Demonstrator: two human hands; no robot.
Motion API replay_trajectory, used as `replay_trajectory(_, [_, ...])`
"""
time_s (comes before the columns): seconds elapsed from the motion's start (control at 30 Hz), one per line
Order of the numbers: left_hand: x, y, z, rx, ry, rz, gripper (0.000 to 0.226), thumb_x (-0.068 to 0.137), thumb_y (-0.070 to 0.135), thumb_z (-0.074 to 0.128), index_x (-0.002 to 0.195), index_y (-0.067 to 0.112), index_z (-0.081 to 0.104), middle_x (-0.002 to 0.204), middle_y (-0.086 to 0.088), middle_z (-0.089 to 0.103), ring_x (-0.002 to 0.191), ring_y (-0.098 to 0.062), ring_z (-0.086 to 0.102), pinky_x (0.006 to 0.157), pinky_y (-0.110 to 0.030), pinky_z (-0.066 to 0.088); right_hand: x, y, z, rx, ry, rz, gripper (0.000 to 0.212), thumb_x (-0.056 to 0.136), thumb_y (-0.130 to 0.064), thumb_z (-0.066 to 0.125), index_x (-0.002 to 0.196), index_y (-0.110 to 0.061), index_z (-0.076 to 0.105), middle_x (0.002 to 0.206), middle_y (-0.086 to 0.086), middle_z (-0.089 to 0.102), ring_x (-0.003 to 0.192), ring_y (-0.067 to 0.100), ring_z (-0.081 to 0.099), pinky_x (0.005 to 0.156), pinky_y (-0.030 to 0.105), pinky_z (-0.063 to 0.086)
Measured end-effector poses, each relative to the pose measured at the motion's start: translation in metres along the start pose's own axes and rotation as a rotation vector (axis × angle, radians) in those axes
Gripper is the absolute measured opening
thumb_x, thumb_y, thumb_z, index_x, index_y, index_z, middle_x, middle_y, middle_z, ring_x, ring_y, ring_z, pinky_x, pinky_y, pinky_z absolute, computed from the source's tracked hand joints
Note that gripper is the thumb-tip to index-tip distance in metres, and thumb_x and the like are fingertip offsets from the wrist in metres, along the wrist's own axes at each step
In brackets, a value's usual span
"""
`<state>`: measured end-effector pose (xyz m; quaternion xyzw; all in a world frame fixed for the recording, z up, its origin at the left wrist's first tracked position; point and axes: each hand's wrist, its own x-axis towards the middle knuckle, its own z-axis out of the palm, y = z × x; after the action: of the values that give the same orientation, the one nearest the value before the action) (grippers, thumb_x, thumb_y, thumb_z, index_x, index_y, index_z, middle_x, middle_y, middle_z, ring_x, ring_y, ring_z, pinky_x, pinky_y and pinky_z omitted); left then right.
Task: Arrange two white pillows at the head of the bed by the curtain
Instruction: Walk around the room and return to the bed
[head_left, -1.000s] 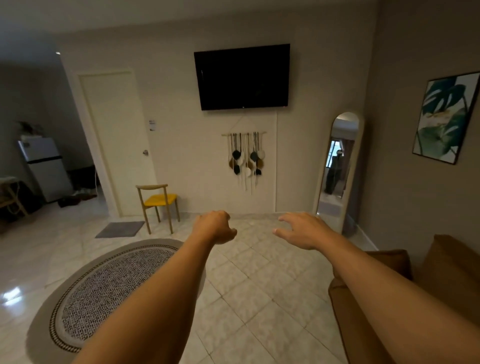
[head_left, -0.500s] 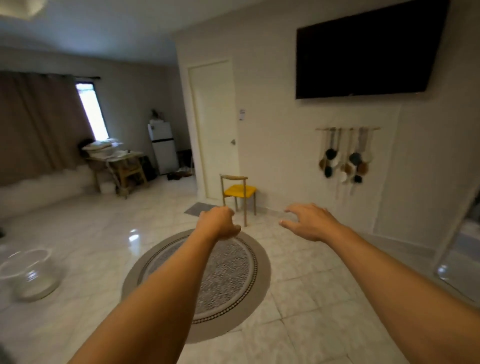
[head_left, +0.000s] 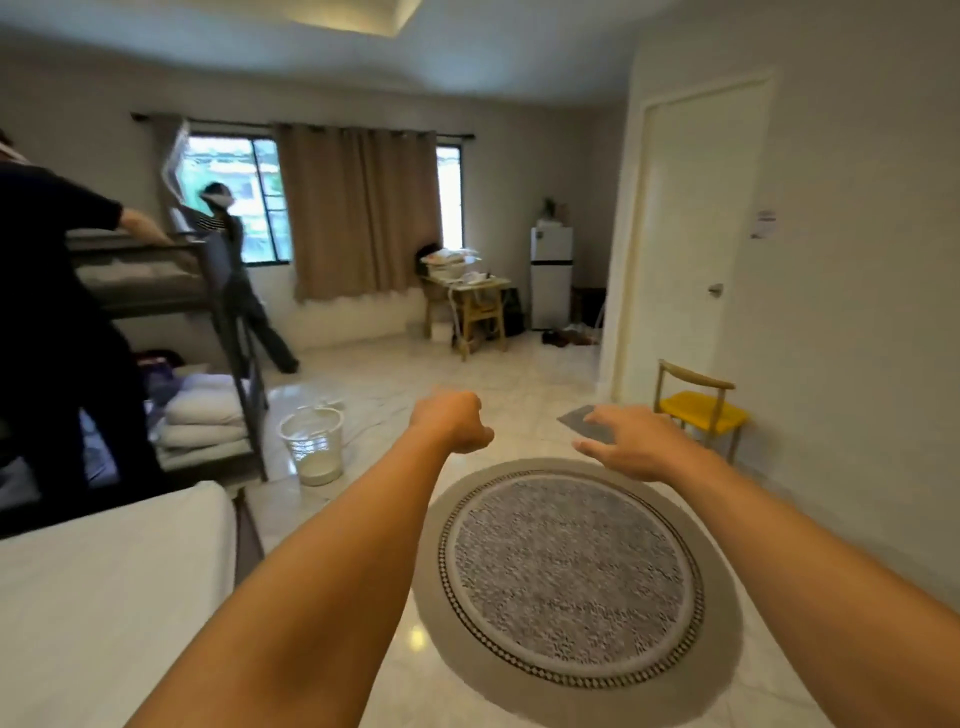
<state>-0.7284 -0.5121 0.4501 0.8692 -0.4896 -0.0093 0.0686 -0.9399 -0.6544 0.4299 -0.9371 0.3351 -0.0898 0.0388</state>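
Both my arms reach out in front of me over the floor. My left hand (head_left: 453, 420) is curled into a loose fist with nothing in it. My right hand (head_left: 631, 444) has its fingers spread and is empty. Two white pillows (head_left: 205, 421) lie stacked on the lower bunk of a dark bunk bed (head_left: 228, 322) at the left. A bed with a white sheet (head_left: 104, 587) fills the lower left corner. A brown curtain (head_left: 363, 208) hangs at the window on the far wall.
A person in dark clothes (head_left: 57, 332) stands at the bunk bed; another person (head_left: 244, 280) stands by the window. A white basket (head_left: 313, 441), a round grey rug (head_left: 571, 571), a yellow chair (head_left: 698, 410), a wooden table (head_left: 467, 306), a small fridge (head_left: 550, 275) and a door (head_left: 691, 234) are around.
My view has swung left from the TV wall to the window, bunk bed and white bed. Both hands stay stretched out in front, empty, in the same pose.
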Motion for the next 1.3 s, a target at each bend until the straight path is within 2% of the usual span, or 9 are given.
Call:
replay_trajectory(0.13, [0.036, -0.047, -0.013, -0.016, 0.064, -0.108, 0.059, 0.09, 0.047, 0.056, 0.142, 0.021, 0.046, 0.14, -0.007, 0.054, 0.125, -0.029, 0.051, 0.098, -0.042, 0.041, 0.085, -0.03, 0.002, -0.002, 0.007, -0.129, 0.068, 0.088, -0.072, 0.041, 0.141, -0.029, 0.047, 0.144, 0.0, 0.054, 0.126, 0.024, 0.051, 0.101, 0.045, 0.043])
replay_trajectory(0.37, [0.044, -0.139, -0.016, -0.001, 0.075, -0.366, 0.058, 0.089, 0.046, 0.055, 0.141, 0.02, 0.048, 0.141, -0.006, 0.053, 0.126, -0.029, 0.05, 0.101, -0.041, 0.038, 0.198, -0.12, 0.041, 0.019, -0.058, -0.422, 0.067, 0.09, -0.07, 0.04, 0.141, -0.027, 0.047, 0.145, -0.001, 0.052, 0.127, 0.024, 0.05, 0.1, 0.044, 0.043])
replay_trajectory(0.5, [0.021, -0.195, -0.016, 0.013, 0.087, -0.608, 0.045, 0.087, 0.043, 0.055, 0.125, 0.019, 0.059, 0.128, -0.009, 0.061, 0.117, -0.031, 0.055, 0.085, -0.037, 0.04, 0.244, -0.191, 0.064, 0.054, -0.088, -0.634, 0.065, 0.09, -0.069, 0.042, 0.14, -0.028, 0.049, 0.145, 0.001, 0.053, 0.128, 0.026, 0.05, 0.102, 0.044, 0.042])
replay_trajectory(0.63, [-0.014, -0.234, -0.015, -0.025, 0.098, -0.849, 0.057, 0.09, 0.043, 0.054, 0.142, 0.019, 0.045, 0.143, -0.006, 0.049, 0.131, -0.029, 0.044, 0.102, -0.044, 0.035, 0.274, -0.264, 0.078, 0.077, -0.113, -0.886, 0.062, 0.091, -0.066, 0.044, 0.139, -0.027, 0.051, 0.141, 0.004, 0.056, 0.126, 0.028, 0.052, 0.1, 0.043, 0.043])
replay_trajectory(0.8, [-0.077, -0.258, -0.007, -0.023, 0.121, -1.111, 0.059, 0.091, 0.046, 0.054, 0.144, 0.02, 0.043, 0.145, -0.005, 0.048, 0.13, -0.028, 0.046, 0.102, -0.041, 0.036, 0.265, -0.353, 0.093, 0.094, -0.179, -1.153, 0.067, 0.091, -0.068, 0.042, 0.142, -0.025, 0.048, 0.143, 0.001, 0.054, 0.127, 0.028, 0.051, 0.099, 0.043, 0.043])
replay_trajectory(0.9, [-0.125, -0.269, -0.005, -0.025, 0.138, -1.269, 0.059, 0.092, 0.046, 0.054, 0.143, 0.019, 0.044, 0.145, -0.004, 0.049, 0.13, -0.028, 0.046, 0.103, -0.042, 0.035, 0.242, -0.405, 0.107, 0.113, -0.243, -1.295, 0.068, 0.091, -0.069, 0.04, 0.144, -0.026, 0.045, 0.146, 0.0, 0.05, 0.127, 0.028, 0.05, 0.103, 0.049, 0.04])
replay_trajectory(1.1, [-0.226, -0.29, 0.001, -0.048, 0.211, -1.542, 0.059, 0.092, 0.045, 0.054, 0.144, 0.02, 0.044, 0.144, -0.004, 0.049, 0.129, -0.028, 0.047, 0.103, -0.04, 0.035, 0.177, -0.503, 0.13, 0.087, -0.241, -1.538, 0.065, 0.091, -0.069, 0.038, 0.142, -0.028, 0.046, 0.145, -0.001, 0.052, 0.127, 0.028, 0.049, 0.101, 0.046, 0.041])
replay_trajectory(1.3, [-0.296, -0.321, 0.005, -0.105, 0.282, -1.718, 0.06, 0.092, 0.044, 0.054, 0.145, 0.019, 0.042, 0.145, -0.006, 0.048, 0.13, -0.029, 0.046, 0.104, -0.04, 0.035, 0.125, -0.589, 0.141, 0.095, -0.289, -1.732, 0.066, 0.093, -0.068, 0.037, 0.143, -0.027, 0.044, 0.148, -0.002, 0.048, 0.129, 0.027, 0.048, 0.102, 0.046, 0.039])
